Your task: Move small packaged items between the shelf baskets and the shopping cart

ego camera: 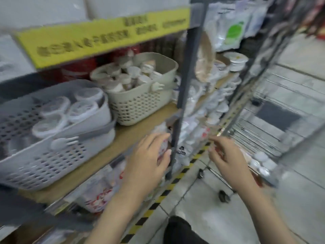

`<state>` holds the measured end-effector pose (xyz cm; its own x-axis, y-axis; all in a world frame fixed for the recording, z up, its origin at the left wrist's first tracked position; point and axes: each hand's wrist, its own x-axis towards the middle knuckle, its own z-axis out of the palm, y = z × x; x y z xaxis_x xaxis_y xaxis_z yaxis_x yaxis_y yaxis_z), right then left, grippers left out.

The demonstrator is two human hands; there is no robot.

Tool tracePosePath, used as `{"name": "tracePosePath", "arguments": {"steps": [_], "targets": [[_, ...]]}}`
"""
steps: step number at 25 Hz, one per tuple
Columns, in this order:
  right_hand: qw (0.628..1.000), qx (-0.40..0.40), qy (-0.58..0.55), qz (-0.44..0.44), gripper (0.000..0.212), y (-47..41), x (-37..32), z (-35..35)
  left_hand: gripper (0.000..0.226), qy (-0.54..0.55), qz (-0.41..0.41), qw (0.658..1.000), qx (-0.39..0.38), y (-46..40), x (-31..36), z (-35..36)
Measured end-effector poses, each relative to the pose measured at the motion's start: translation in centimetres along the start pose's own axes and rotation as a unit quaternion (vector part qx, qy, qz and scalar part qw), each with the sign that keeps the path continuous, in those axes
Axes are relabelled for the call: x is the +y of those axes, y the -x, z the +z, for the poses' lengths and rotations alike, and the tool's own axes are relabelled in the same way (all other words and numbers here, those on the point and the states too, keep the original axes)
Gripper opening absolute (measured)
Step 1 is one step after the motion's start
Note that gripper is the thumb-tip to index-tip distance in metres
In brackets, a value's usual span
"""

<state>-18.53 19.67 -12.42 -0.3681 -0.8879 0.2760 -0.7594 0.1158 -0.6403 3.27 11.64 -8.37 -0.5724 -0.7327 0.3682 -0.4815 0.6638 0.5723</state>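
A small packet (162, 148) with red and white print sat in the left hand (149, 161), its long axis running roughly up and away from the wrist toward the shelf post (182, 95); blur hid which end was its top. The left forearm reached forward and up from the lower middle of the view, the back of the hand toward the camera, the fingers curled round the packet's far side and the thumb laid along its near edge, just beside the post.

The right hand (228, 161) was raised to the right of the left one, well apart from it, back of the hand up. Its fingers were bent and drawn toward the thumb; something reddish showed at the fingertips (213, 143), but the blur left it unclear whether they pinched anything.

Up and to the left of the left hand, a grey basket (52, 155) held round lidded tubs (52, 120) on the wooden shelf board (123, 138). Beyond it, farther from the hand, a beige basket (140, 103) was packed with small cups. Right of and beyond the right hand stood the wire shopping cart (263, 120), with a few white tubs just past that wrist. A yellow sign (105, 36) hung above the baskets. Black-and-yellow floor tape (167, 189) ran below both wrists.
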Motion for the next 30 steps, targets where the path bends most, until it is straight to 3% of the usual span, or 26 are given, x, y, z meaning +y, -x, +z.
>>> {"name": "tracePosePath", "arguments": {"steps": [4, 9, 13, 21, 30], "targets": [[0.974, -0.002, -0.018, 0.224, 0.021, 8.2, 6.4, -1.9, 0.038, 0.102, -0.085, 0.969, -0.210, 0.3, -0.1, 9.1], [0.928, -0.008, -0.040, 0.371, 0.022, 13.4, 12.4, -3.0, 0.035, 0.117, -0.150, 0.907, -0.377, -0.5, 0.8, 17.2], [0.906, -0.025, -0.053, 0.420, 0.028, 12.9, 16.7, -3.7, 0.032, 0.116, -0.188, 0.893, -0.393, -2.9, 1.7, 22.0], [0.911, -0.076, -0.075, 0.399, 0.031, 6.1, 24.3, -4.8, 0.029, 0.093, -0.266, 0.886, -0.369, -8.0, 1.6, 28.9], [0.888, -0.071, -0.077, 0.447, 0.026, -2.3, 34.9, -4.7, 0.027, 0.049, -0.199, 0.886, -0.416, -19.7, 1.2, 38.8]]}}
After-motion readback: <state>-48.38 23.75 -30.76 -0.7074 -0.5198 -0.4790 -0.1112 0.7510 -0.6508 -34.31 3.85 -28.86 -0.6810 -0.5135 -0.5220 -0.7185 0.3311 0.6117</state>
